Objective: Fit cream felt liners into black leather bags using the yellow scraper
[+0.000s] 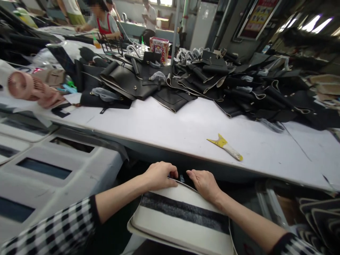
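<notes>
A cream panel (180, 225) with rounded corners and a wide black strip across it lies low in front of me, apparently with another layer under it. At its far edge, my left hand (161, 176) is curled, thumb on the near side of the rim and fingers bent over. My right hand (205, 184) rests by the same edge further right, its thumb and fingers pressed together; whatever is between them is hidden. A small gap separates the two hands. On the white table (159, 124) beyond lies a yellow-and-white scraper-like tool (225, 146).
Black leather bag pieces (207, 78) are heaped along the table. A pink fan (33, 88) lies at left. Pale panels with dark slots (87, 170) are spread left of me; stacked dark panels (321, 219) stand at right. A person in a red apron (105, 26) works across the table.
</notes>
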The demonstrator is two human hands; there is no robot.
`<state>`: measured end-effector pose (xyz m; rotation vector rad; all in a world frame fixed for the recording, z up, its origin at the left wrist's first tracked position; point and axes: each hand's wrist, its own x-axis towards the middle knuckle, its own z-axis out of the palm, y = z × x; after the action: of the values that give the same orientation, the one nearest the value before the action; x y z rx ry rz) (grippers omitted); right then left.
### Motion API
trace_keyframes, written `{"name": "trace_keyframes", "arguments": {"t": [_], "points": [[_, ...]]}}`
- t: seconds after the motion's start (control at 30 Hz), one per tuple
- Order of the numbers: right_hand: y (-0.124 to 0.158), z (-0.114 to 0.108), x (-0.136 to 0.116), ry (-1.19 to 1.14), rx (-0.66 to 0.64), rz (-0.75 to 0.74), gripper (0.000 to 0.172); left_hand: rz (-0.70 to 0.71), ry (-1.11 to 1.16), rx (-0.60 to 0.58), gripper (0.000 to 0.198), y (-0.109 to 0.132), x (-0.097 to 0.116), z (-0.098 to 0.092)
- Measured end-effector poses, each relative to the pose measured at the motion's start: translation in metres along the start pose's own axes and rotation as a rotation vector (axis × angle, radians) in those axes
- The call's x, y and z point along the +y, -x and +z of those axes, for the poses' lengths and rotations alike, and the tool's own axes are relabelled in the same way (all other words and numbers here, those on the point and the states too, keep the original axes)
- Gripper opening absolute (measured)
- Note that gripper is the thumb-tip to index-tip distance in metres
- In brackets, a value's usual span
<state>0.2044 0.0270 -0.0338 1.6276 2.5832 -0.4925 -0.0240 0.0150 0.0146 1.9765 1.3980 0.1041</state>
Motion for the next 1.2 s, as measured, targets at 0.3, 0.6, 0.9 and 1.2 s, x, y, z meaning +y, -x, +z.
{"name": "trace_keyframes", "arguments": {"t": [0.3,0.6,0.9,1.2], "points": [[-0.004,0.000,-0.007,0.017,-0.065,-0.087,0.061,0.131,-0.015,0.069,0.017,0.003,-0.016,0.014],[-0.013,0.000,-0.030,-0.045,-0.181,-0.153,0.060,0.191,-0.071,0.078,0.018,0.007,-0.021,0.011],[-0.016,-0.007,-0.043,-0.211,-0.325,-0.242,0.058,0.156,0.111,-0.124,0.028,0.011,-0.040,-0.006],[-0.018,-0.004,-0.043,-0.267,-0.364,-0.199,0.058,0.122,0.649,-0.055,0.039,0.032,-0.075,0.015]]}}
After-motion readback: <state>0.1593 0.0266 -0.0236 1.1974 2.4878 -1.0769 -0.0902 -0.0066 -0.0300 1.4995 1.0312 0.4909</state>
